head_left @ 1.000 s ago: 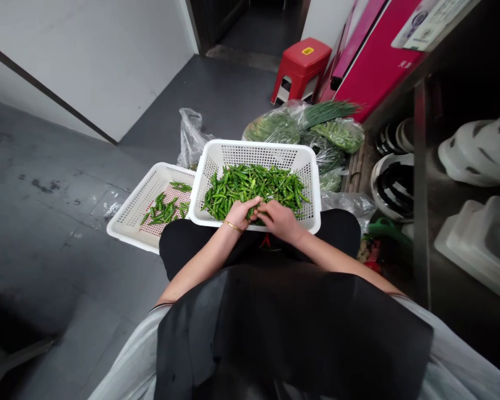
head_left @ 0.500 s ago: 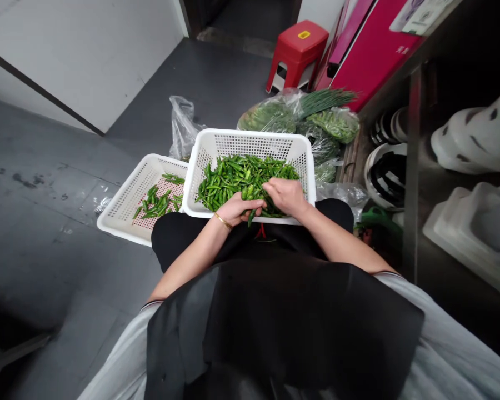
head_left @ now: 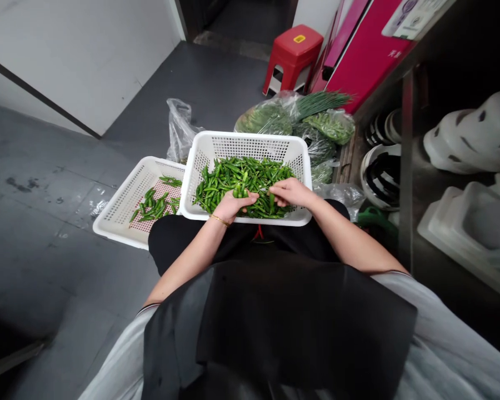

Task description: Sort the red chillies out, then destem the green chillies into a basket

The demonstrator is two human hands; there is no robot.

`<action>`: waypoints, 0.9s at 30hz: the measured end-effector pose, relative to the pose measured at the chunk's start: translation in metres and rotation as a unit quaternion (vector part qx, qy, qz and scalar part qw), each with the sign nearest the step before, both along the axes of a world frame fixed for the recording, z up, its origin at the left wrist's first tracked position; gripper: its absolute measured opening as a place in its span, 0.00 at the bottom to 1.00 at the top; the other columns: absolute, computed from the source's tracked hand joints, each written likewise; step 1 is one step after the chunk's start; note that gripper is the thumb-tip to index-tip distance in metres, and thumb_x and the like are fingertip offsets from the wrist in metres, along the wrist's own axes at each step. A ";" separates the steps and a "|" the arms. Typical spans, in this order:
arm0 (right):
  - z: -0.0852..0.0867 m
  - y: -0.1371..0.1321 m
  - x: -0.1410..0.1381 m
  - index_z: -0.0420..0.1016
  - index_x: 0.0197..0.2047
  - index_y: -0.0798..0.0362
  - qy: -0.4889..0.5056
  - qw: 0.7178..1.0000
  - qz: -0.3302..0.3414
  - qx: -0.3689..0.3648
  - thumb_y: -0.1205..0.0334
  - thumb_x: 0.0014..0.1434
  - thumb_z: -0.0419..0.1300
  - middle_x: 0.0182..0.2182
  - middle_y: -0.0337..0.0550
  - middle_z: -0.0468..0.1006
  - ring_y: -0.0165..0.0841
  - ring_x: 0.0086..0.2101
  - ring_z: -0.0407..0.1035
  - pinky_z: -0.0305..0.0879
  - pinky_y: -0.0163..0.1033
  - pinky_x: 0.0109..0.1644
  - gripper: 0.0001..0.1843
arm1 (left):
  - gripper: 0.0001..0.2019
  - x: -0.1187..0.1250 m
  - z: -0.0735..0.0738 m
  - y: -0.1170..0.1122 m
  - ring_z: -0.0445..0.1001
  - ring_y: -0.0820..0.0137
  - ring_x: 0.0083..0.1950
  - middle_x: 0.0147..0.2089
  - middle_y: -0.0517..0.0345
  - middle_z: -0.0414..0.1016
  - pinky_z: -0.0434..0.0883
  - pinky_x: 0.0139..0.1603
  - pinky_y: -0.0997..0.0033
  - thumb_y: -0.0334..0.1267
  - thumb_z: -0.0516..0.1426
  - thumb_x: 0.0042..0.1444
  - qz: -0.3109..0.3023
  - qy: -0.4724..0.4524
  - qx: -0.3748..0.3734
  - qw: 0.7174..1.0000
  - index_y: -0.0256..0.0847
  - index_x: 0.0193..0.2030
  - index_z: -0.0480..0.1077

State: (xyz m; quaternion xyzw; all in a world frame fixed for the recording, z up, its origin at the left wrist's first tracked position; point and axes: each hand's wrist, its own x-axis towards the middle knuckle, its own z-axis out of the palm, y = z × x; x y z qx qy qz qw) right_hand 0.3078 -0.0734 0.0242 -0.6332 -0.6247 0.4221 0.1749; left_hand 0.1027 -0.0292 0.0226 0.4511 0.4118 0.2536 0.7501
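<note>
We judge the step in hand to be picking through green peppers [head_left: 220, 186], heaped in the white basket [head_left: 250, 135] on the lap [head_left: 166, 239]. The left hand [head_left: 230, 206] curls around several; the right hand [head_left: 295, 192] appears to pinch one. Next move, we think, calls for light fingertip control, left handful kept secure.

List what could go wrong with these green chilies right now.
The upper white basket seems to rest on the knees; shifting them might tip it.
The left hand holds several green chilies at once, so some might slip out.
The gold bracelet sits near the basket's front rim and could snag there.
</note>
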 end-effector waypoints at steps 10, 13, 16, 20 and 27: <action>0.009 -0.009 -0.011 0.78 0.49 0.54 -0.323 0.943 0.030 0.073 0.53 0.67 0.50 0.45 0.54 0.78 0.41 0.46 0.72 0.66 0.40 0.48 0.20 | 0.19 0.003 0.007 -0.006 0.68 0.75 0.23 0.22 0.59 0.71 0.52 0.17 0.79 0.37 0.70 0.35 -0.014 -0.095 -0.097 0.991 0.34 0.34 0.70; -0.016 -0.011 0.001 0.80 0.45 0.59 -0.400 0.907 0.080 -0.104 0.52 0.62 0.57 0.44 0.59 0.79 0.45 0.46 0.74 0.68 0.41 0.46 0.20 | 0.21 -0.009 0.004 -0.001 0.69 0.76 0.26 0.25 0.58 0.71 0.54 0.19 0.80 0.35 0.69 0.36 0.008 -0.118 -0.109 0.987 0.33 0.39 0.74; -0.030 -0.007 0.005 0.80 0.43 0.61 -0.403 0.907 0.061 -0.105 0.58 0.63 0.57 0.45 0.61 0.79 0.45 0.46 0.74 0.68 0.42 0.45 0.16 | 0.17 -0.014 0.001 0.003 0.69 0.76 0.27 0.26 0.57 0.72 0.56 0.19 0.80 0.34 0.69 0.34 0.021 -0.115 -0.103 0.988 0.32 0.33 0.75; -0.016 0.004 0.007 0.78 0.34 0.58 -0.249 0.968 0.005 -0.010 0.60 0.61 0.58 0.30 0.51 0.81 0.38 0.34 0.76 0.69 0.39 0.39 0.11 | 0.13 -0.007 -0.003 0.003 0.71 0.74 0.28 0.28 0.55 0.75 0.59 0.20 0.78 0.32 0.69 0.33 0.028 -0.075 -0.071 0.994 0.32 0.28 0.74; 0.026 -0.006 -0.024 0.76 0.34 0.57 -0.154 0.956 -0.023 0.248 0.57 0.65 0.51 0.32 0.48 0.77 0.34 0.33 0.72 0.64 0.37 0.37 0.16 | 0.15 0.015 -0.002 -0.009 0.74 0.68 0.28 0.28 0.52 0.77 0.61 0.19 0.77 0.36 0.67 0.37 -0.015 -0.078 -0.070 0.994 0.32 0.33 0.73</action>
